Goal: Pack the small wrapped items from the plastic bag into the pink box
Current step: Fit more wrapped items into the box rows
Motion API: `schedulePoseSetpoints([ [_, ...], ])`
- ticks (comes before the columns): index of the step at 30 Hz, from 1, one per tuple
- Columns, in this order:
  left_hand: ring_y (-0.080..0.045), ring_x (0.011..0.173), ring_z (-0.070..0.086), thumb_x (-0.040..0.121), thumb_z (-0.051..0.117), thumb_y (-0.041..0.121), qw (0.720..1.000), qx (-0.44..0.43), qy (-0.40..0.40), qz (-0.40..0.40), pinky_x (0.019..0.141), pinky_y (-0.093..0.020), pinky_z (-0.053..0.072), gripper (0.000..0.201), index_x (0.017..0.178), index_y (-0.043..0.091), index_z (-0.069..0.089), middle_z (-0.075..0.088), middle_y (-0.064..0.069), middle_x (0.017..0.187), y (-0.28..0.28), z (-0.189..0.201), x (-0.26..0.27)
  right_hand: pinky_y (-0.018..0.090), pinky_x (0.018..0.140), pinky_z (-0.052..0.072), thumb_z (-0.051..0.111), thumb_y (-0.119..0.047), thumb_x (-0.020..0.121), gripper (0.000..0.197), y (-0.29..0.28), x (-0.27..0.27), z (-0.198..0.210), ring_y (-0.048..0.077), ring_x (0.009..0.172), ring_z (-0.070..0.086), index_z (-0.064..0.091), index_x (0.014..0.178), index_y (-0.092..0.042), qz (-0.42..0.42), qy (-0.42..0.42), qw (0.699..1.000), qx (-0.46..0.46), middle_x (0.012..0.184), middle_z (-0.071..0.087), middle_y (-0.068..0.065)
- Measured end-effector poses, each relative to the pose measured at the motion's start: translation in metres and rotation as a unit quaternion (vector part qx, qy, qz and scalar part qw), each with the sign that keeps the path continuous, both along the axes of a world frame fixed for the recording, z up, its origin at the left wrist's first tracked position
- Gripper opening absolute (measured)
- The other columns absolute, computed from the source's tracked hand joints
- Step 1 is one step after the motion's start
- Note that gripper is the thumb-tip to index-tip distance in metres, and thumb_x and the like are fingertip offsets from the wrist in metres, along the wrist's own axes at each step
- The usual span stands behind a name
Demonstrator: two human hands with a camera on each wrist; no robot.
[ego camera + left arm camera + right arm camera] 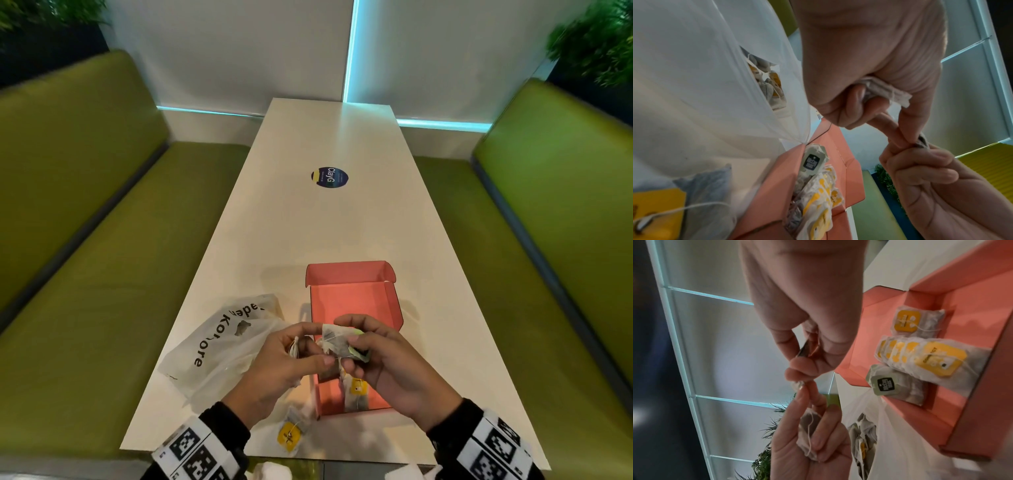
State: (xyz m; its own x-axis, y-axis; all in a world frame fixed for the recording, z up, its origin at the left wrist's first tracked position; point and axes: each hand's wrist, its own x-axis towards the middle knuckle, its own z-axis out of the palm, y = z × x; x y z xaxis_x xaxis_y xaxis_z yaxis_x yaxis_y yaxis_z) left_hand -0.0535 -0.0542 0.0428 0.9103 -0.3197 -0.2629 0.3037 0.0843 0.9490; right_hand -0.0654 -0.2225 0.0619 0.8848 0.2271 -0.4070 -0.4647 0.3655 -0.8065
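Tea bags are the small wrapped items here, and they are found in four places. At the left, more of them are seen through the translucent white plastic bag, which lies crumpled on the white bench beside the pink box. One loose tea bag with a yellow tag is laid on the bench near its front edge, just left of the box corner. The left hand is closed round a folded tea bag, which is tucked under its curled fingers, while its thumb and forefinger are pinched on the edge of another tea bag held between both hands above the box. The right hand is closed on that same shared tea bag from the other side. In the open box, a row of yellow-tagged tea bags is stood on edge against the near wall, with one dark-tagged bag beside it and one more yellow-tagged bag lying flat farther in. A round sticker is fixed farther along the bench.
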Motion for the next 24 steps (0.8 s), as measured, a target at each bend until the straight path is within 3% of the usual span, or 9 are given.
schedulePoseSetpoints([
  [3,-0.001,0.041,0.044,0.070,0.075,-0.007,1.000,0.026,-0.008,0.000,0.040,-0.012,0.028,0.041,0.104,0.012,0.063,0.056,0.005,0.054,0.0012,0.0003,-0.0013,0.019,0.041,0.041,0.056,0.002,0.081,0.014,0.0030,-0.0022,0.0012,0.016,0.046,0.052,0.058,0.092,-0.007,0.011,-0.011,1.000,-0.010,0.074,0.062,0.015],
  [5,-0.002,0.045,0.045,0.072,0.073,-0.007,0.999,0.038,-0.017,0.004,0.041,-0.013,0.030,0.043,0.107,0.014,0.060,0.055,0.003,0.055,0.0021,0.0002,-0.0020,0.018,0.040,0.040,0.064,-0.002,0.076,0.019,0.0047,-0.0042,-0.0006,0.014,0.044,0.053,0.053,0.090,-0.008,0.021,-0.022,0.999,-0.037,0.069,0.062,0.013],
  [10,-0.002,0.048,0.050,0.071,0.073,-0.008,0.999,0.036,-0.019,0.001,0.042,-0.011,0.032,0.044,0.108,0.011,0.058,0.057,0.002,0.056,0.0036,0.0016,-0.0027,0.020,0.039,0.043,0.063,0.004,0.079,0.020,0.0052,-0.0035,-0.0046,0.019,0.045,0.057,0.048,0.082,-0.009,-0.022,-0.014,0.999,-0.041,0.068,0.063,0.016],
  [13,-0.001,0.045,0.048,0.070,0.074,-0.008,0.999,0.033,-0.021,0.002,0.041,-0.011,0.032,0.039,0.103,0.007,0.060,0.058,0.002,0.055,0.0038,0.0032,-0.0029,0.023,0.044,0.047,0.067,-0.004,0.071,0.022,0.0042,-0.0031,-0.0022,0.022,0.050,0.059,0.048,0.081,-0.010,-0.016,-0.015,0.999,-0.035,0.072,0.064,0.019],
  [18,-0.001,0.041,0.042,0.074,0.064,-0.015,0.999,0.011,-0.021,0.045,0.040,-0.011,0.030,0.020,0.086,0.001,0.063,0.056,-0.004,0.064,0.0024,0.0025,-0.0020,0.024,0.049,0.047,0.062,0.002,0.081,0.017,0.0051,-0.0056,-0.0003,0.020,0.052,0.059,0.052,0.084,-0.011,0.017,-0.035,0.994,-0.100,0.071,0.066,0.011],
  [21,0.000,0.043,0.043,0.077,0.063,-0.011,0.998,0.008,-0.031,0.051,0.042,-0.011,0.030,0.012,0.076,0.001,0.064,0.056,-0.003,0.062,0.0005,0.0020,-0.0036,0.024,0.049,0.046,0.061,0.003,0.082,0.016,0.0042,-0.0057,0.0010,0.020,0.053,0.060,0.054,0.083,-0.011,0.033,-0.041,0.991,-0.125,0.070,0.066,0.008],
  [24,0.001,0.039,0.042,0.080,0.060,-0.012,0.998,-0.006,-0.033,0.057,0.041,-0.008,0.031,0.012,0.076,-0.001,0.062,0.054,0.004,0.055,-0.0007,0.0013,-0.0051,0.023,0.049,0.046,0.062,0.003,0.082,0.015,0.0018,-0.0049,0.0019,0.019,0.053,0.060,0.055,0.082,-0.011,0.059,-0.044,0.988,-0.136,0.069,0.067,0.007],
])
